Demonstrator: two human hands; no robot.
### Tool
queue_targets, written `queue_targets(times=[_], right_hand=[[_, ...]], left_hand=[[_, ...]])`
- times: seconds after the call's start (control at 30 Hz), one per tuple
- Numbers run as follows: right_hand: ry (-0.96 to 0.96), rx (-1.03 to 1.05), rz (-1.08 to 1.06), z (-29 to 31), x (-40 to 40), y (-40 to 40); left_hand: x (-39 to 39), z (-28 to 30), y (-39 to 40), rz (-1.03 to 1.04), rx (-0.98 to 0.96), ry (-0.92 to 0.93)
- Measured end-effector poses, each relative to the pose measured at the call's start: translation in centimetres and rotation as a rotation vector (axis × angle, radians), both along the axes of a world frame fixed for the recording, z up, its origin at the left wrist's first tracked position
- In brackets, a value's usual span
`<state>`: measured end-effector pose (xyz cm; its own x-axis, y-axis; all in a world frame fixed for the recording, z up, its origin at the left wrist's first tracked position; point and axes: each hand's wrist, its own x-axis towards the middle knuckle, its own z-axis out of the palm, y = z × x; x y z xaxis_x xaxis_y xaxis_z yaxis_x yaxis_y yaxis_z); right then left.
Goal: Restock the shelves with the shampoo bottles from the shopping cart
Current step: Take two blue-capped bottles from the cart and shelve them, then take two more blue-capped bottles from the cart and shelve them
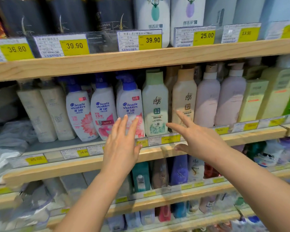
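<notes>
Three white Head & Shoulders bottles with blue pumps stand in a row on the middle shelf [74,166]; the rightmost one [130,104] is nearest my hands. Beside it stand a pale green bottle [155,104] and a beige bottle [184,97]. My left hand [122,144] is open, fingers straight, its tips in front of the lower part of the rightmost white bottle. My right hand [199,138] is open with fingers spread, just in front of the green and beige bottles. Neither hand holds anything. The shopping cart is out of view.
The upper shelf [141,59] carries dark and white bottles behind yellow price tags. Cream bottles [45,111] stand left of the white ones, lilac bottles [221,97] and green boxes to the right. Lower shelves hold mixed coloured bottles. Plastic-wrapped goods sit at far left.
</notes>
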<state>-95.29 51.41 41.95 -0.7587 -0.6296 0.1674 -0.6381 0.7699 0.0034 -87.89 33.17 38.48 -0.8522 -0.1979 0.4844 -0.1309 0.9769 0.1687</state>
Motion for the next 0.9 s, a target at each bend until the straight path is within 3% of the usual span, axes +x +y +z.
queue_targets(times=[0.47,0.7,0.9], right_hand=[[-0.149,0.017,0.121,-4.8,8.7,14.1],[-0.159,-0.169,0.218,-7.4,11.3,15.4],[-0.358,-0.332,0.278,-10.5,14.5,13.4]], left_hand=[[11.7,-4.8,14.1,0.090,0.075,-0.072],[17.4,-7.2,15.4,0.222,0.104,-0.139],[23.0,-9.9,13.8,0.327,0.180,-0.212]])
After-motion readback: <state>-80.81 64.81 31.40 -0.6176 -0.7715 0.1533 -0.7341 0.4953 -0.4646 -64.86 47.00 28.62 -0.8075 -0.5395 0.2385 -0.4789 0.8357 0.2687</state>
